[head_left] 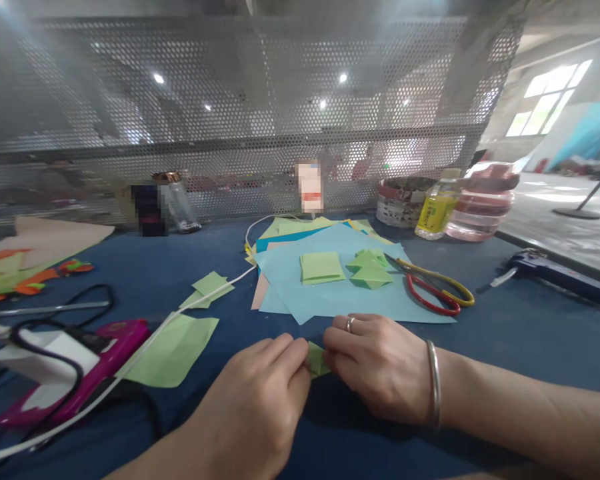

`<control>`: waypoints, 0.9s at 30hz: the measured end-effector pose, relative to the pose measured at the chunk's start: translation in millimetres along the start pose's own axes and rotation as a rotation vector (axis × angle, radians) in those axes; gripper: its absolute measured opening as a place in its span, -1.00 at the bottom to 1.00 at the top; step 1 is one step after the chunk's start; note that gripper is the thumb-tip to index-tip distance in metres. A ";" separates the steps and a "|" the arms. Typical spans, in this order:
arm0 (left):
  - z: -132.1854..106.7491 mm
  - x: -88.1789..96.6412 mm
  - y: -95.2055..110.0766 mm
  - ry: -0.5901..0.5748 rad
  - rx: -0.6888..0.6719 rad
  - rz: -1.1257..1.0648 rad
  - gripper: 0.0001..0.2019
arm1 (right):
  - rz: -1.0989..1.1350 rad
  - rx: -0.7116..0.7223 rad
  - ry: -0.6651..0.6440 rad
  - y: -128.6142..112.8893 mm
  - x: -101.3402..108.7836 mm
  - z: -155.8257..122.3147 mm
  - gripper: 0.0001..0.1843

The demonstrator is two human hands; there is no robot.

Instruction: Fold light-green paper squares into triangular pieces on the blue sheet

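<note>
Between my two hands is a small piece of green paper [318,361] with a crease showing; most of it is hidden by my fingers. My left hand [265,393] is closed on its left side, and my right hand [370,367], with a ring and a bangle, pinches its right side. Just beyond them lies a stack of coloured sheets topped by light blue paper [285,293]. On that sit a stack of green squares [322,267], some folded green pieces [371,270] and scissors with red and yellow handles [437,287].
Left are loose green sheets [180,350], a magenta power strip [125,333] and a white cable [215,288]. A glue gun [560,270] lies right. Behind stand a yellow-labelled bottle [436,207], a pink jug [483,203], a round container [400,200] and a perforated metal panel [260,87].
</note>
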State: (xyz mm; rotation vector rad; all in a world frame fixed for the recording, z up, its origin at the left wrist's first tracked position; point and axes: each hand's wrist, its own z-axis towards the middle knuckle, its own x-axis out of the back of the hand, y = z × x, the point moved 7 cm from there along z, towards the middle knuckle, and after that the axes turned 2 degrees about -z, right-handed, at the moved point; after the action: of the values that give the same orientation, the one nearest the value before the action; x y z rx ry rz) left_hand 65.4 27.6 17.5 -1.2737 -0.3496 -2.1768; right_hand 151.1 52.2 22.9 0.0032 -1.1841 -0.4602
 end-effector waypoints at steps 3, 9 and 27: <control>0.7 0.1 2.6 0.021 -0.028 -0.039 -0.70 | 0.019 -0.008 -0.001 0.6 -0.3 -0.8 -0.69; 1.3 1.4 6.2 0.044 -0.058 -0.020 -0.68 | 0.010 0.000 -0.006 -1.2 1.0 -0.7 -0.70; -4.5 5.0 14.1 0.118 -0.059 0.165 -0.61 | -0.059 -0.002 -0.006 -1.6 1.8 0.0 -0.72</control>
State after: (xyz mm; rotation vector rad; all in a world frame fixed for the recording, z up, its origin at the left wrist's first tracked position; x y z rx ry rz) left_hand 68.9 12.4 18.6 -1.1557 -0.1290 -2.1229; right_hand 151.1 50.2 24.1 0.0353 -1.1919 -0.5140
